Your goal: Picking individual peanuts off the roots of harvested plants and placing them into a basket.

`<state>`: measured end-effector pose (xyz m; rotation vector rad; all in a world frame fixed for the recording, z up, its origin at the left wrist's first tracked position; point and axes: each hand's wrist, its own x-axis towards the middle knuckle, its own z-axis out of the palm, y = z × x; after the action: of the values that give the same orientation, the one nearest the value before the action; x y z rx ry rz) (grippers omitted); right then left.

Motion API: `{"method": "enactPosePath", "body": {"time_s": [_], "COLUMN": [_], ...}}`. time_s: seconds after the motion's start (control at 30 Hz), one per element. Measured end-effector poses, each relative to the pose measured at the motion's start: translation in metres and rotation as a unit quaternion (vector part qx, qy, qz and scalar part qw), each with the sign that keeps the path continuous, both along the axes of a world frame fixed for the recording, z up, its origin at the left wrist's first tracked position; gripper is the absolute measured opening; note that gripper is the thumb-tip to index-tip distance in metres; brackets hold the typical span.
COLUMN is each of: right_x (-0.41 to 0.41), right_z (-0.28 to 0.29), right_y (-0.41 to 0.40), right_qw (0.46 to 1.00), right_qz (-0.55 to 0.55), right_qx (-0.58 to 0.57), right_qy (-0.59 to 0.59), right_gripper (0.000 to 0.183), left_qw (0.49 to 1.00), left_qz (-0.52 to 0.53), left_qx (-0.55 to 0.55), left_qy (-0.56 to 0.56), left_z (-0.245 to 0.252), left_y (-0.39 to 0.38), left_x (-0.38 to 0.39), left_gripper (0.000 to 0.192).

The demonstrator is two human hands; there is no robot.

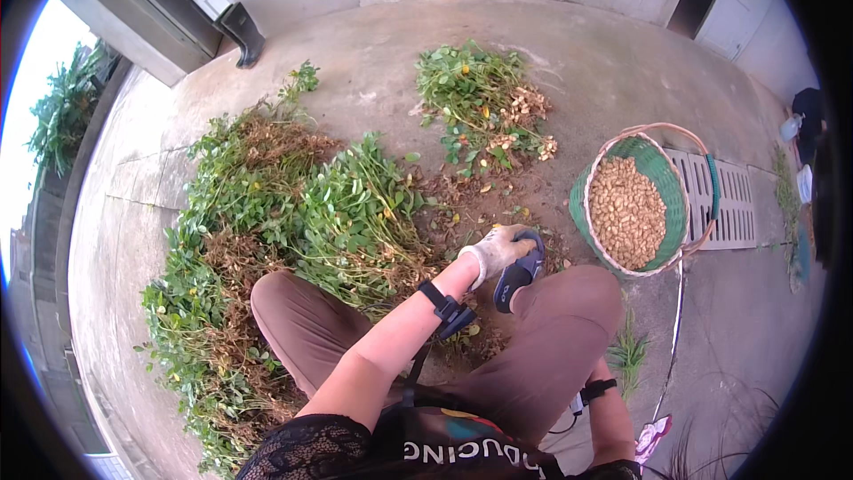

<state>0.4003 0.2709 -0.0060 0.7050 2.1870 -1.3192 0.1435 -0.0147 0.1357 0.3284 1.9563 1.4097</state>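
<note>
My left hand [501, 250], in a pale work glove, reaches down to the blue slipper [530, 260] on my right foot. Its fingers lie over or against the inner edge of the slipper's toe, and their tips are partly hidden. Whether they pinch anything cannot be seen. My right hand is out of view; only the forearm shows, passing behind my right knee. Peanut plants [360, 207] with leaves and roots lie heaped to the left of the gloved hand. Ahead of it is a smaller bunch of peanut plants [473, 100] with pods [526, 105] exposed.
A green woven basket [674, 180] with a looped handle holds many peanuts [628, 213] at right. Beside it a slotted drain grate [730, 203] is set in the concrete floor [360, 47]. A dark rubber boot [241, 33] stands by the doorway. Loose soil and leaves [476, 203] litter the ground.
</note>
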Motion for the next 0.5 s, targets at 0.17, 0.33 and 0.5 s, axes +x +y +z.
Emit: {"method": "enactPosePath", "body": {"time_s": [0.17,0.33,0.5], "right_x": [0.009,0.018,0.041], "right_z": [-0.004,-0.007,-0.021], "right_y": [-0.005,-0.023,-0.023], "right_qw": [0.999,0.995,0.989], "right_qz": [0.037,0.091,0.132], "right_qx": [0.006,0.009,0.035], "right_qy": [0.001,0.024,0.061], "right_gripper": [0.038,0.039,0.04], "left_qw": [0.983,0.99,0.993], "left_qz": [-0.025,-0.007,0.04], "left_qx": [-0.147,-0.138,-0.11], "left_qy": [-0.104,-0.038,0.009], "left_z": [-0.015,-0.031,-0.007], "left_y": [-0.079,-0.118,-0.101], "left_x": [0.063,0.095,0.09], "left_gripper": [0.04,0.048,0.042]}}
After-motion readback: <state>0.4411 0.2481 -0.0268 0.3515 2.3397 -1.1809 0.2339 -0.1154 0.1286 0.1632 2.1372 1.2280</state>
